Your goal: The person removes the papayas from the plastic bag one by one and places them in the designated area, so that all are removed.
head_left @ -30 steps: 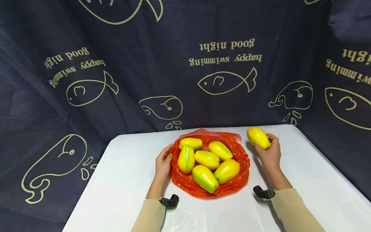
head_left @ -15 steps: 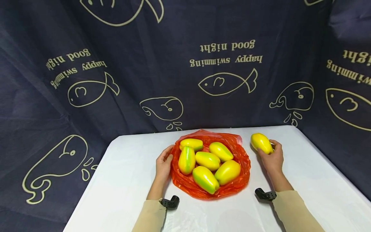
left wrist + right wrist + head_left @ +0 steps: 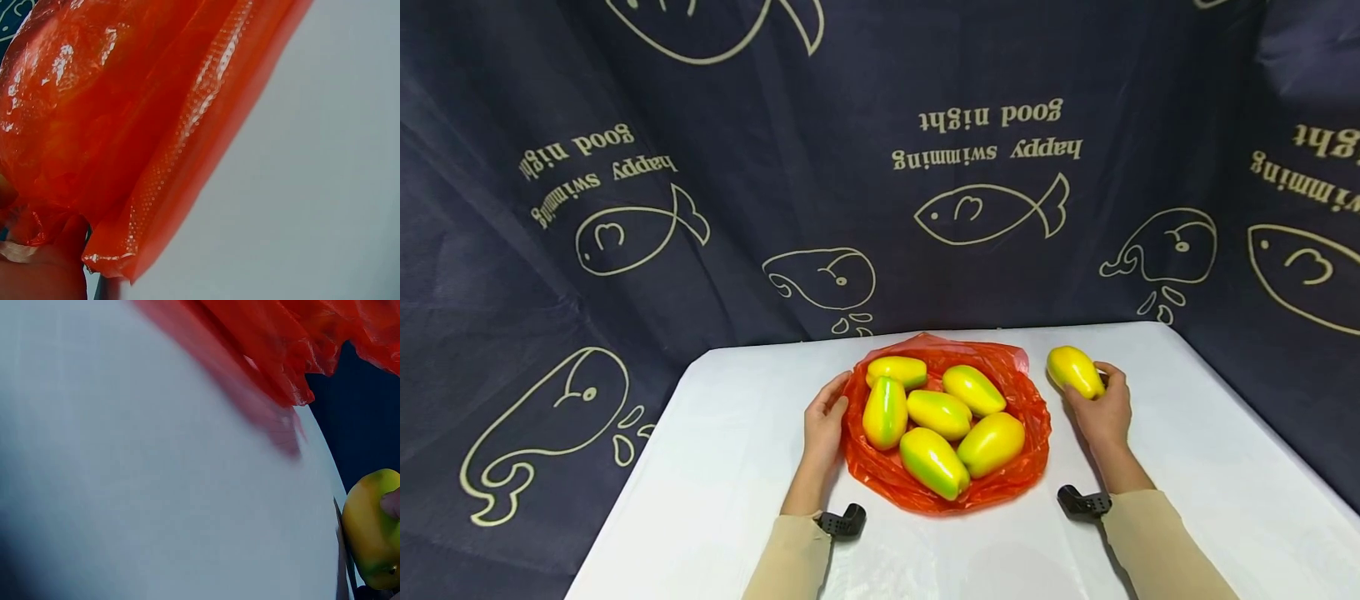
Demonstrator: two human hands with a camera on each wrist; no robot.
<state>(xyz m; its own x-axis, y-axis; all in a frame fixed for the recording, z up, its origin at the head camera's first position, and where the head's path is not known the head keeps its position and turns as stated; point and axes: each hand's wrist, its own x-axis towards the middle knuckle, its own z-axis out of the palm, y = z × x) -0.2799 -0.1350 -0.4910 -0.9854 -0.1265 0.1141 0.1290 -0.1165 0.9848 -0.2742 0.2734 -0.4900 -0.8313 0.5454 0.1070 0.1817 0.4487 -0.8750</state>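
Note:
A red plastic bag [image 3: 1037, 467] lies spread wide with its mouth up, and several yellow papayas [image 3: 940, 414] with green patches sit in it. My left hand [image 3: 824, 421] holds the bag's left edge; in the left wrist view the red plastic [image 3: 156, 125] runs between the thumb [image 3: 44, 275] and a fingertip at the frame's edge. To the right of the bag, my right hand [image 3: 1101, 406] grips another papaya [image 3: 1073, 371], thumb on its near side. The right wrist view shows this papaya [image 3: 369, 531] at its right border, most of the hand being out of frame.
A white-covered table [image 3: 730, 467] carries everything. Behind it and along both sides hangs a dark blue curtain [image 3: 820, 192] printed with fish and whales. Black wrist cameras [image 3: 842, 522] sit at both cuffs of the tan sleeves [image 3: 790, 558].
My right hand has come lower and slightly right with the papaya, most of this in the first half second, then stays nearly still. The left hand and bag have not visibly moved.

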